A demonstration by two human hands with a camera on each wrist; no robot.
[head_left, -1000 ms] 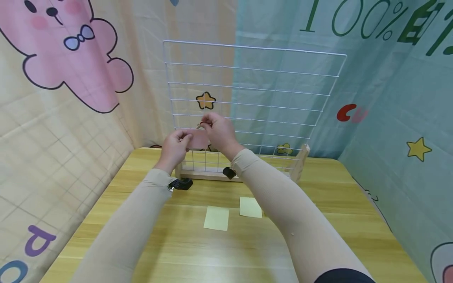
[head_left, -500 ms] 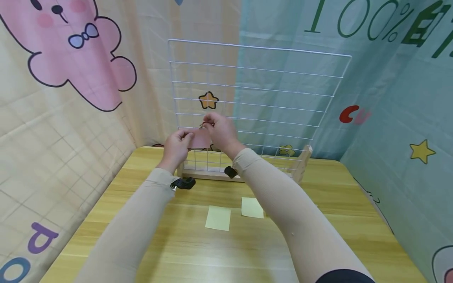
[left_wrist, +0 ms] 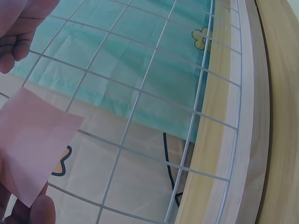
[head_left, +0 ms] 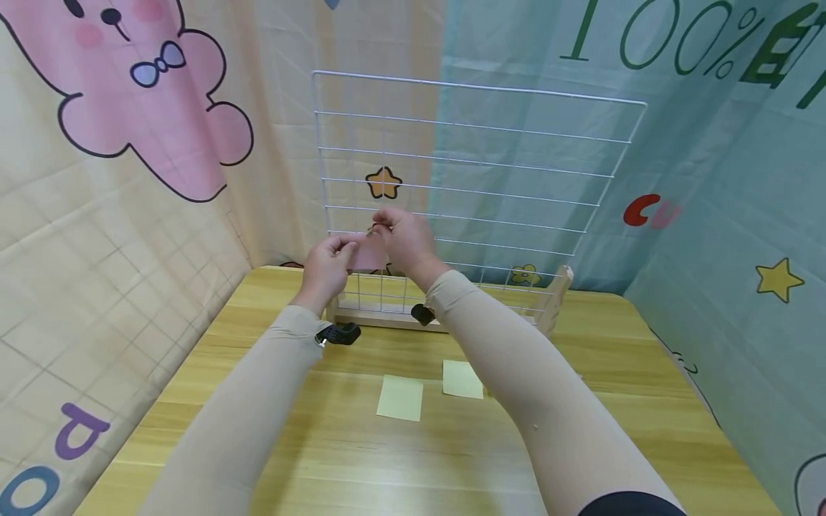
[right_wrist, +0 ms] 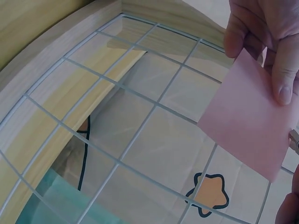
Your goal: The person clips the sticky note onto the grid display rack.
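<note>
In the head view my left hand [head_left: 325,269] pinches a pink sticky note [head_left: 369,252] by its left side, in front of the lower left of a white wire grid [head_left: 480,129]. The right wrist view shows the left thumb lying on the face of the note [right_wrist: 247,112]. My right hand [head_left: 408,240] is at the note's upper right, pinching a small clip [head_left: 371,229]. The clip [right_wrist: 294,138] sits right at the note's edge, mostly cut off by the frame. Grid wires run close behind the note in both wrist views.
Two pale yellow sticky notes [head_left: 400,398] lie on the wooden table [head_left: 310,444], the right one near my right forearm. A wooden base [head_left: 381,317] holds the grid upright. Patterned curtains [head_left: 271,143] hang behind and on both sides.
The head view has shifted slightly, so everything appears a little further right. Both hands stay at the same place on the grid, with the same hold on note and clip.
</note>
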